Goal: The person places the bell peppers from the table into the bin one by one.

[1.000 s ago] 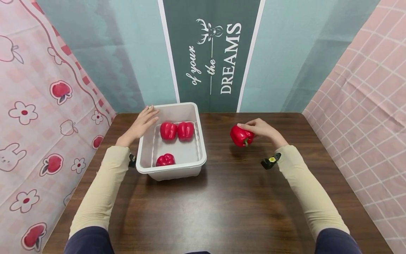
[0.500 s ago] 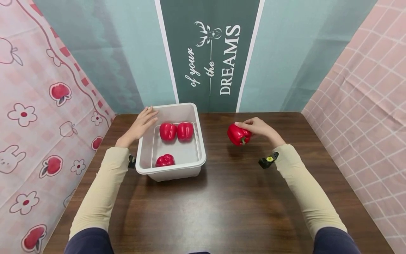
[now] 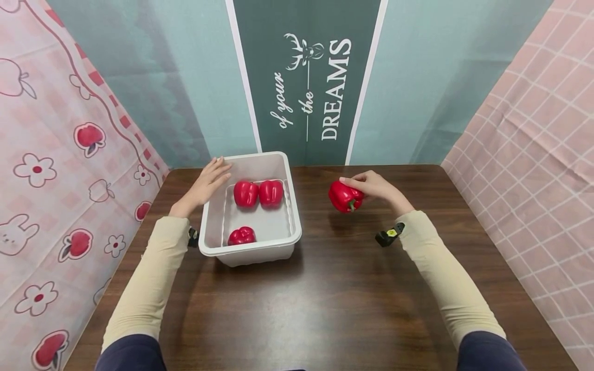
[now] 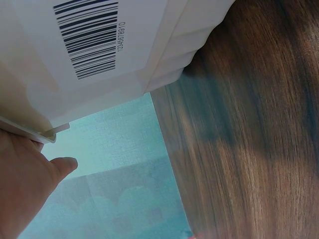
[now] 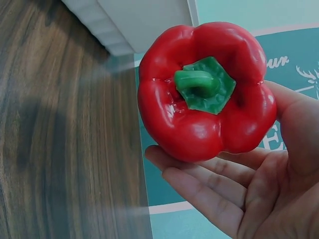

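My right hand (image 3: pixel 377 187) holds a red bell pepper (image 3: pixel 344 197) above the table, to the right of a white plastic bin (image 3: pixel 297 234). In the right wrist view the pepper's green stem (image 5: pixel 202 84) faces the camera, with thumb and fingers around its side. My left hand (image 3: pixel 206 181) rests on the bin's left rim with its fingers fairly straight; in the left wrist view part of that hand (image 4: pixel 25 184) shows by the rim. Inside the bin lie two red peppers side by side, such as this pepper (image 3: pixel 271 194), and a third pepper (image 3: pixel 242 235) near the front wall.
The brown wooden table (image 3: pixel 297 309) runs under everything. A teal and green printed cloth (image 3: pixel 403 77) hangs behind it. Pink patterned cloth (image 3: pixel 46 206) stands at the left and pink checked cloth (image 3: pixel 547 154) at the right. A barcode label (image 4: pixel 92 40) is on the bin's side.
My right hand has moved slightly left with the pepper, closer to the bin. The left hand stays on the rim, and the peppers in the bin have not moved.
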Action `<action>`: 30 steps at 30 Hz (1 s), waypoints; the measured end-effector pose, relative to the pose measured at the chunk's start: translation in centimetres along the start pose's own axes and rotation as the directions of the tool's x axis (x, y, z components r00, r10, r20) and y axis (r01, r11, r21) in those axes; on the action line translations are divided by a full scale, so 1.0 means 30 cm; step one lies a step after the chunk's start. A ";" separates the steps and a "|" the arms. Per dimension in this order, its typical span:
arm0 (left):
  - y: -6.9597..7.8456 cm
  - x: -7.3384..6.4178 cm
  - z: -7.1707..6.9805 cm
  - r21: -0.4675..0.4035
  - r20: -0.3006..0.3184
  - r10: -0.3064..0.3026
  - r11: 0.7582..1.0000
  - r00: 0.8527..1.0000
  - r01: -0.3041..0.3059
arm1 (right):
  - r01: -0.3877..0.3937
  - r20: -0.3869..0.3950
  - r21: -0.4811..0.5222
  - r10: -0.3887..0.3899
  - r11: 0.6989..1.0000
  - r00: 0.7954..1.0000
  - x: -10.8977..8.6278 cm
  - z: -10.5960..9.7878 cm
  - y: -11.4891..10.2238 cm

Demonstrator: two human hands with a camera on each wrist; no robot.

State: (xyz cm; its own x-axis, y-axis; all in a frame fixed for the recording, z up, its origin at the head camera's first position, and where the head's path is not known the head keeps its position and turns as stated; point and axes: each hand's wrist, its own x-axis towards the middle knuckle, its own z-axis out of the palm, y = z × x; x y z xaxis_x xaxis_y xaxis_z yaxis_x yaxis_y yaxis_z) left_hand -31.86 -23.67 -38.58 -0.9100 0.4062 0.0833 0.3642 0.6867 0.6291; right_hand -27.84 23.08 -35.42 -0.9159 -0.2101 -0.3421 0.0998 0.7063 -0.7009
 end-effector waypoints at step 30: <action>0.015 -0.043 0.040 0.005 -0.036 0.002 1.000 0.999 -0.002 | 0.063 -0.002 -0.001 -0.063 0.998 0.998 -0.021 0.034 -0.043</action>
State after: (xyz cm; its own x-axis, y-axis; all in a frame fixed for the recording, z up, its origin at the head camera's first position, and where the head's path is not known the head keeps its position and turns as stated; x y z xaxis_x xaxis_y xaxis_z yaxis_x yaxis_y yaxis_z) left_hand -30.27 -23.18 -39.33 -0.9159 0.3853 0.1127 0.3668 0.6891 0.6250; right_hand -26.99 21.63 -34.94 -0.9212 -0.2524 -0.2962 0.0418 0.6925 -0.7202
